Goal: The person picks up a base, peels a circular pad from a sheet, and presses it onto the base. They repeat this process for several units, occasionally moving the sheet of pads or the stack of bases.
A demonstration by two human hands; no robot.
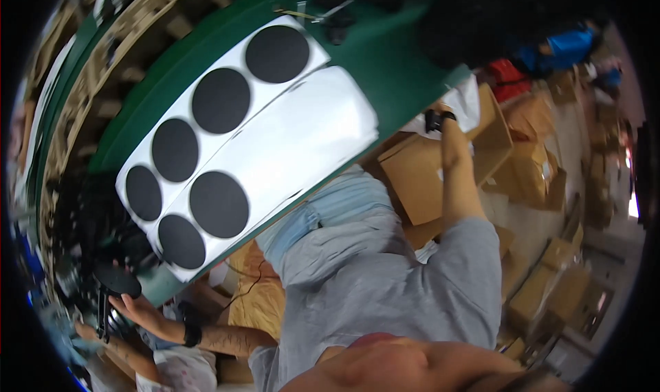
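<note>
Grey cloth of the person's shirt point(385, 282) fills the lower middle of the view, closest to the camera, with pale blue trousers point(330, 210) above it.

At lower left, the left hand point(137, 308) is spread, fingers loose, its fingertips touching the edge of a black disc point(117, 280) that stands on a thin dark stand point(103, 313); the grip is open rather than clamped around anything. A dark band point(192, 333) sits on that wrist. Just below it lies another hand point(93, 335), whose owner I cannot tell.

The right arm reaches away to the upper right, a black watch point(434, 119) on its wrist. The right hand point(440, 109) is almost hidden behind the edge of the green surface point(385, 55), so I cannot tell how its grip stands.

Beside the black disc, on the green surface, lies a white sheet point(295, 138) carrying six more black discs: four in a row along one strip, with one at point(277, 53), and two on the wider strip, with one at point(218, 204).

Brown cardboard boxes point(419, 175) crowd the floor to the right, near the right arm. A wooden rack point(124, 35) runs along the far side of the surface.
</note>
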